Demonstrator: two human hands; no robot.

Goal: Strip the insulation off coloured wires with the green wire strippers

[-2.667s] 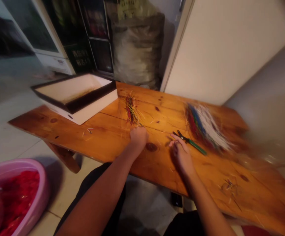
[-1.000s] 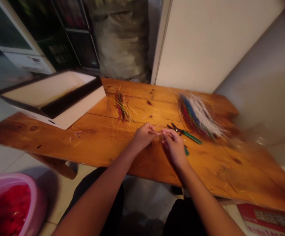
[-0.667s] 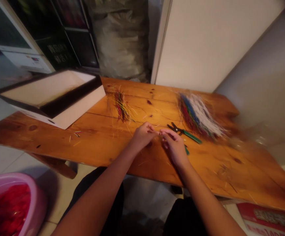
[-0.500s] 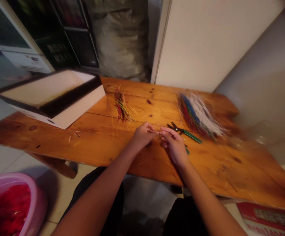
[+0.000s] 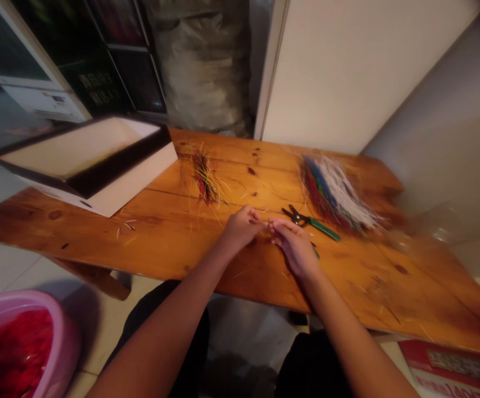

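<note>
Above the wooden bench, my left hand [image 5: 242, 225] and my right hand [image 5: 293, 239] meet fingertip to fingertip. Both are closed in a pinch, and whatever lies between the fingers is too small to make out. Just right of my right hand rest green-handled wire strippers [image 5: 323, 228], partly hidden behind that hand. Beyond my left hand lies a small bundle of red, yellow and dark wires [image 5: 205, 179]. A larger bundle of white, blue, green and red wires [image 5: 339, 193] sits farther right.
An open white box with a black rim [image 5: 136, 177] stands at the left on the wooden bench [image 5: 149, 254]. Short wire scraps [image 5: 130, 225] lie in front of it. A pink tub [image 5: 60, 326] of red material is on the floor. A red carton [image 5: 451, 365] sits lower right.
The fingers of my right hand have shifted slightly, with the index finger more bent. My left hand and the things on the bench look the same.
</note>
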